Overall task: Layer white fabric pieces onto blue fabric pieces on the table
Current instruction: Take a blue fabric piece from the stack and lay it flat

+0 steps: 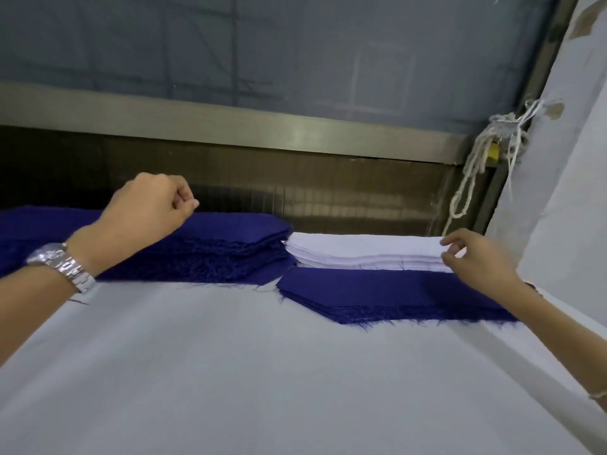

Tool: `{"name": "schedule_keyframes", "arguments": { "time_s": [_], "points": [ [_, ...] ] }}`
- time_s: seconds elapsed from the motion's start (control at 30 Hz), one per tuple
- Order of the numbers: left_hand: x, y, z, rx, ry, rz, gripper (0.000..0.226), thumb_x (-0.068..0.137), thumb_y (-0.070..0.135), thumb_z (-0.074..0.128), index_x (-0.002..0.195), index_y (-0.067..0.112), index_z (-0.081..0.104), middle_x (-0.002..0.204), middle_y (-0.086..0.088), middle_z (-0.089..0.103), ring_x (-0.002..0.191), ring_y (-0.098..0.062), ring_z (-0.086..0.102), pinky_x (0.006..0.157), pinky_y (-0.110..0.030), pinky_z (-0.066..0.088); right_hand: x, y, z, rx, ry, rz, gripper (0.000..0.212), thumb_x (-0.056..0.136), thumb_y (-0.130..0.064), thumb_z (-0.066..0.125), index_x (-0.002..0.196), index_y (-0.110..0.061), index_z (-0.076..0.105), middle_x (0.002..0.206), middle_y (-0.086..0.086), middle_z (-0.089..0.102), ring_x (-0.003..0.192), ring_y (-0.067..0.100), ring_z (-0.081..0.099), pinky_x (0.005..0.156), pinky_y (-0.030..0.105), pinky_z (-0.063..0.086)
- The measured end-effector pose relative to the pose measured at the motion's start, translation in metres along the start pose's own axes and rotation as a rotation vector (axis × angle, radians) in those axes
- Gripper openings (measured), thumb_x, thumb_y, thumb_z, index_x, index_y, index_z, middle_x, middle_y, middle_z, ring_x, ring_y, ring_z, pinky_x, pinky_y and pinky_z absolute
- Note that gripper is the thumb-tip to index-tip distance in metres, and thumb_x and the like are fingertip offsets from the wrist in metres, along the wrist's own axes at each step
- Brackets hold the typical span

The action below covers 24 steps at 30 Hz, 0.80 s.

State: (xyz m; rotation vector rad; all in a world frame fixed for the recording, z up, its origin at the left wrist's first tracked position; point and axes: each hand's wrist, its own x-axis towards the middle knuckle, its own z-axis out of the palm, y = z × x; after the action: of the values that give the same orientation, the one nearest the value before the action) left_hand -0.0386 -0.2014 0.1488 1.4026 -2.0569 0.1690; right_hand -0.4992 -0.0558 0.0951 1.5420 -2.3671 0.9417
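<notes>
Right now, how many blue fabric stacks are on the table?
2: thick stack far left; thin stack right, in front of the white pile. More may hide off-frame left.

Deep blue fabric pieces (230, 244) and a white fabric stack (361, 249) lie on a pale grey-white worktop (262, 372).

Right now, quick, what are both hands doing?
Left hand: closed, fingers curled, holding nothing visible, above the blue pile.
Right hand: pinching the right edge of the white pile.

White stack (361, 249) lay flat, centre-right. Thick frayed blue stack (210, 251) just left of it. Thinner blue pile (377, 297) directly below.
</notes>
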Motion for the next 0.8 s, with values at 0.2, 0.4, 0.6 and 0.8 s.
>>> {"name": "schedule_keyframes", "arguments": {
  "time_s": [0.2,0.4,0.6,0.8],
  "points": [
    [0.002,-0.050,-0.006,0.062,-0.125,-0.089,0.016,0.096,0.037,0.061,0.103,0.023,0.067,0.090,0.004,0.066,0.086,-0.019,0.063,0.071,-0.038,0.052,0.010,-0.105,0.047,0.167,-0.184,-0.182,0.013,0.096,-0.014,0.062,0.097,-0.021,0.072,0.091,-0.006,0.067,0.075,0.006,0.059,0.064,0.021,0.044],
    [0.005,-0.078,-0.008,0.119,-0.195,-0.157,0.018,0.097,0.034,0.060,0.107,0.024,0.070,0.098,0.004,0.066,0.096,-0.019,0.063,0.083,-0.040,0.050,0.020,-0.193,0.089,0.299,-0.236,-0.204,0.022,0.100,-0.021,0.056,0.107,-0.009,0.073,0.105,0.007,0.073,0.098,0.022,0.064,0.088,0.035,0.050],
    [0.006,-0.099,-0.006,-0.028,-0.206,-0.224,0.010,0.094,0.023,0.066,0.099,0.021,0.073,0.097,0.002,0.067,0.094,-0.017,0.060,0.085,-0.038,0.049,0.036,-0.235,0.115,0.400,-0.371,-0.122,0.037,0.104,-0.028,0.053,0.104,0.003,0.073,0.108,0.020,0.072,0.101,0.030,0.066,0.090,0.039,0.050],
    [0.009,-0.112,-0.015,-0.190,-0.268,-0.222,0.008,0.087,0.018,0.073,0.086,0.025,0.073,0.093,0.005,0.069,0.094,-0.014,0.060,0.090,-0.034,0.046,0.045,-0.244,0.132,0.463,-0.351,-0.066,0.010,0.095,-0.020,0.069,0.088,-0.014,0.072,0.094,0.007,0.070,0.098,0.024,0.066,0.090,0.037,0.053]
  ]
}}
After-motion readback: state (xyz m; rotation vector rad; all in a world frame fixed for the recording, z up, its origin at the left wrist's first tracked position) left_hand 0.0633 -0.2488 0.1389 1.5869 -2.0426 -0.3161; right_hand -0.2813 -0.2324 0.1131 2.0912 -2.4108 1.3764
